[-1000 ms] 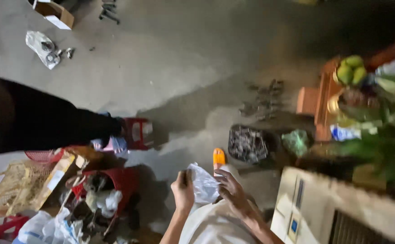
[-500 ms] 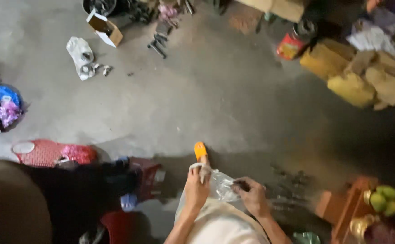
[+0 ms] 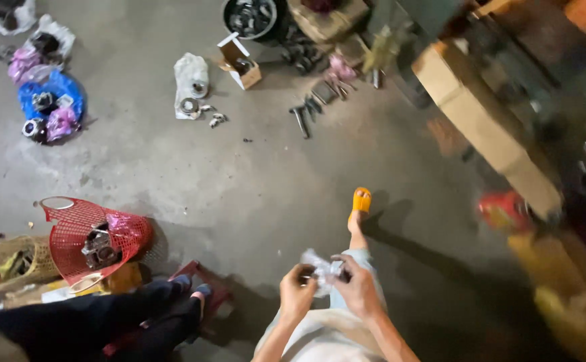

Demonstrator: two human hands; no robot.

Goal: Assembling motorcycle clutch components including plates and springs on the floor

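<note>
Left hand: gripping the near side of a crumpled clear plastic bag, fingers curled shut on it.
Right hand: pinching the far side of the same bag, fingers closed around it.
Bag position: being held at waist height, above the person's own leg, low in the frame's centre.
Orange slipper: standing on the concrete floor just ahead of the hands.
Open room: lying ahead and left of the slipper, a broad bare stretch of floor.
Right edge: being closed off by a long cardboard box and blurred red and yellow items.
Left edge: being occupied by a red mesh basket tipped on its side, with a metal part inside.
Near left: another person's dark-trousered legs resting just beside the hands.
Far side: scattered metal parts, a small open carton, a white bag, a blue bag.
</note>
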